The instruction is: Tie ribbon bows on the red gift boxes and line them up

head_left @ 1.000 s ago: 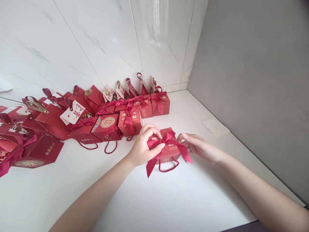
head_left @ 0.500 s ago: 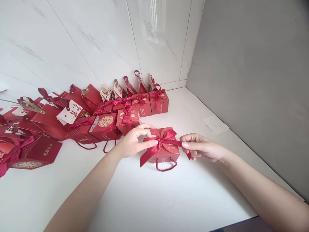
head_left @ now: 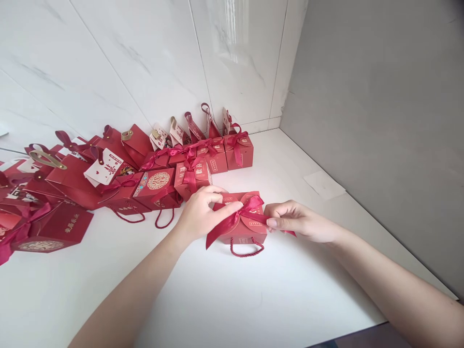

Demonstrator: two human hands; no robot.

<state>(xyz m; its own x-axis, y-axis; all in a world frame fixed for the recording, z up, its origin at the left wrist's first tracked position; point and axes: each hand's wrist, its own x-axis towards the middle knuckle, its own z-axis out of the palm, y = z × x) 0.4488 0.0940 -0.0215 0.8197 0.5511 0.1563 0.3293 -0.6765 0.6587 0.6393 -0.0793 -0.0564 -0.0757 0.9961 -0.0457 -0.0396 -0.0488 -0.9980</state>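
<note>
A red gift box (head_left: 237, 237) with gold print sits on the white table, its flaps folded over the top. Across it lies a dark red satin ribbon (head_left: 250, 209) tied in a bow, with one tail hanging over the left front. My left hand (head_left: 201, 212) grips the box at its left and far side, the thumb pressed on the bow near the knot. To the right, my right hand (head_left: 302, 221) pinches the other ribbon tail between thumb and fingers; its end sticks out below the hand. A twisted cord handle (head_left: 248, 254) loops from the box's front.
Several red gift boxes with ribbons (head_left: 157, 186) stand in rows at the back left, against the marbled wall (head_left: 145, 58). Red pouches with strap handles (head_left: 136, 142) are among them. A grey panel (head_left: 380, 121) rises along the right. A pale flat patch (head_left: 324, 185) lies beside it.
The gift box has shifted slightly left. My right hand has slid left along the ribbon tail, and more of its end shows to the right. My left thumb reaches farther over the bow.
</note>
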